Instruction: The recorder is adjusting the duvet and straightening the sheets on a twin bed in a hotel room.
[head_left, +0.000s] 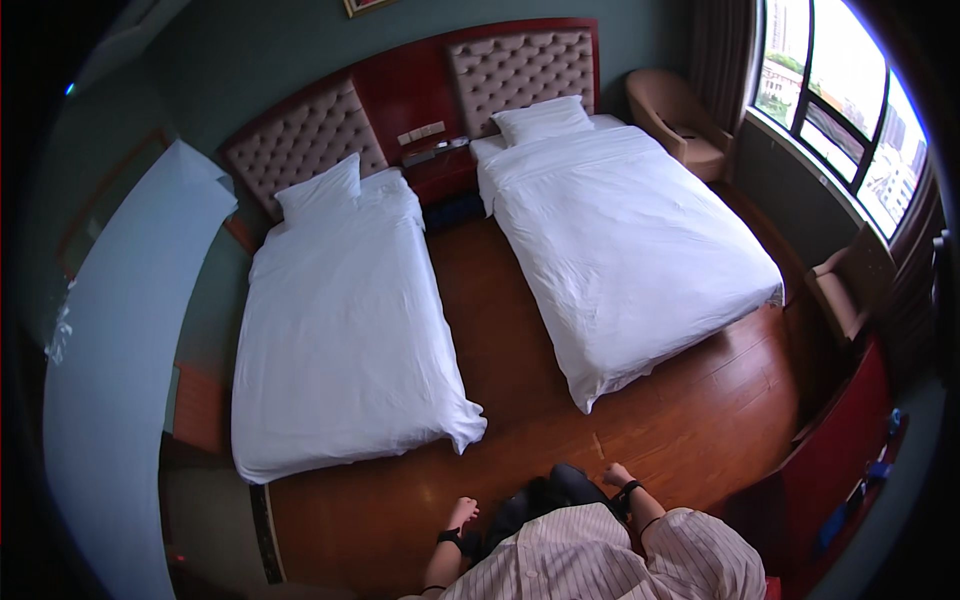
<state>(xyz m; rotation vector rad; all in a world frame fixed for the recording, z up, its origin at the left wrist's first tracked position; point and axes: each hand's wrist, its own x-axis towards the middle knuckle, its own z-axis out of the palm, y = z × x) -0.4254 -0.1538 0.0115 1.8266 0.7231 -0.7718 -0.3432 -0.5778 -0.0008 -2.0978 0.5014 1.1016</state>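
My left hand (463, 511), with a dark band at its wrist, hangs low over the wood floor with loosely curled fingers and no visible object in it. To its right, my right hand (618, 475) also wears a dark wristband; its fingers look curled, and nothing shows in them. Neither hand touches a bed. Ahead on the left is a bed with a white duvet (337, 352) and a white pillow (322, 191). Across a strip of floor stands a second bed with a white duvet (630, 255) and its own pillow (544, 120). Both duvets' front corners droop.
A red nightstand (450, 169) with small items stands between the beds, below tufted headboards (525, 79). An armchair (675, 124) sits near the window (832, 97); another chair (851, 285) is at right. A red desk (810, 465) holds small blue things. A tall pale panel (120, 360) rises at left.
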